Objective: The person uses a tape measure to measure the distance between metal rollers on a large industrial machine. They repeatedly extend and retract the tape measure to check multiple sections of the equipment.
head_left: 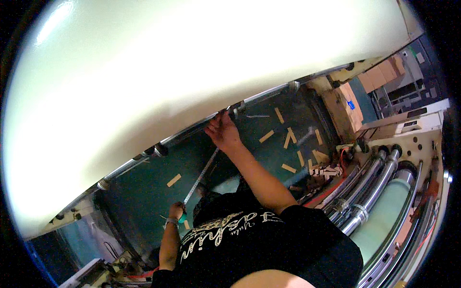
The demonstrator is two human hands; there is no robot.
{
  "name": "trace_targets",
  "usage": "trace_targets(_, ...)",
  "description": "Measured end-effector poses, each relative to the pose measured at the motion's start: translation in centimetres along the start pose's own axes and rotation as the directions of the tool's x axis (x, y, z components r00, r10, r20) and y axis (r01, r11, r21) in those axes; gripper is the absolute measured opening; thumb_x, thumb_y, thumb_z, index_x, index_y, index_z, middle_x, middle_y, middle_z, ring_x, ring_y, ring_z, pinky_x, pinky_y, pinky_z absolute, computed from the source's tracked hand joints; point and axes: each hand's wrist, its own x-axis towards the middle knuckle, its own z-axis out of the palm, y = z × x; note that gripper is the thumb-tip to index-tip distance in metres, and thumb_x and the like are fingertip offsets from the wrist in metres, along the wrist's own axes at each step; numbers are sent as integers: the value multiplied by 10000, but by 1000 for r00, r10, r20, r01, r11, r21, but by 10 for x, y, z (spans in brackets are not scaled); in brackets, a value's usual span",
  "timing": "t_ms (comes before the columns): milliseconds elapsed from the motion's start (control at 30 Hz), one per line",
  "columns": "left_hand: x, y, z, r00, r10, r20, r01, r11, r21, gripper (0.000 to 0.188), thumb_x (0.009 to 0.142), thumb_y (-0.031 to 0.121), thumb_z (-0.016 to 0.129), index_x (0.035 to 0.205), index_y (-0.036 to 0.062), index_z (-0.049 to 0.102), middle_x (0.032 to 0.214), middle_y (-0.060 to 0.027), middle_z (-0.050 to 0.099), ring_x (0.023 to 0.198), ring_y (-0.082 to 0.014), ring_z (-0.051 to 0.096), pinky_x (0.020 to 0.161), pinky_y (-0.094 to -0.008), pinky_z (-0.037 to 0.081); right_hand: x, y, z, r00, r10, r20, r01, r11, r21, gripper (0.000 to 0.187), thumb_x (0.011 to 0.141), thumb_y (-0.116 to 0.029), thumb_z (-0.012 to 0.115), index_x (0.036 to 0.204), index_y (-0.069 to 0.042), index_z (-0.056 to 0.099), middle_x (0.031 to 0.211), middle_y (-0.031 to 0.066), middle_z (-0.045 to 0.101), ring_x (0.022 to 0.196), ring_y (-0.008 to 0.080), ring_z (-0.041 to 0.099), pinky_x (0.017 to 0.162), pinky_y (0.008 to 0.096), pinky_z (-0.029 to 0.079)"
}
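Note:
Low at the left, my left hand (pixel 176 210) is closed around a tape measure with a green case (pixel 182 218). Its pale blade (pixel 200 176) stretches out straight, slanting up to the right until it passes behind my right hand (pixel 223 132). That hand reaches up to a metal shaft (pixel 185 129) under a large white roll (pixel 192 57). The fingers of my right hand are curled at the shaft, beside a dark collar (pixel 235 109). Whatever sits between them is hidden.
Several tan strips (pixel 290 138) lie scattered on the dark green floor (pixel 144 182). At right stand machine rollers, one wrapped in pale green (pixel 384 216), beside a red cable (pixel 331 189). A machine frame (pixel 331 103) bounds the far right; cardboard boxes (pixel 382 74) stand beyond.

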Motion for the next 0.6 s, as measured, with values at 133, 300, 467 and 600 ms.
trace_targets(133, -13, -28, 39, 963, -262, 65, 108, 150, -983, 157, 844, 113, 468, 725, 22, 515, 657, -91, 513, 607, -209, 528, 515, -342, 392, -3, -9, -3, 987, 94, 130, -92, 996, -20, 334, 864, -455, 450, 702, -163, 456, 593, -17, 345, 579, 154, 353, 556, 312, 325)
trace_targets(300, -30, 30, -8, 930, -364, -56, 322, 878, -355, 235, 837, 174, 474, 701, 3, 560, 634, -130, 541, 590, -252, 531, 536, -386, 387, -13, -139, -43, 993, 57, -108, -113, 108, -988, 217, 909, -309, 432, 874, -113, 519, 768, 20, 524, 658, 160, 489, 542, 308, 398)
trace_targets(467, -30, 4, 18, 815, -560, -150, 297, 625, -722, 234, 819, 177, 489, 701, -1, 585, 626, -150, 567, 575, -267, 531, 557, -382, 401, 48, -187, -51, 838, 177, 517, 508, -601, -617, 262, 849, -83, 481, 1111, -80, 480, 998, 137, 555, 911, 256, 547, 733, 364, 463)
trace_targets(600, -20, 33, -11, 884, -434, -171, 258, 760, -596, 180, 818, 150, 498, 762, 18, 607, 682, -150, 594, 617, -253, 553, 568, -365, 413, 31, -187, -11, 747, 45, 663, 491, -710, -505, 240, 779, -116, 608, 1006, -67, 546, 832, 125, 572, 782, 264, 554, 669, 362, 446)
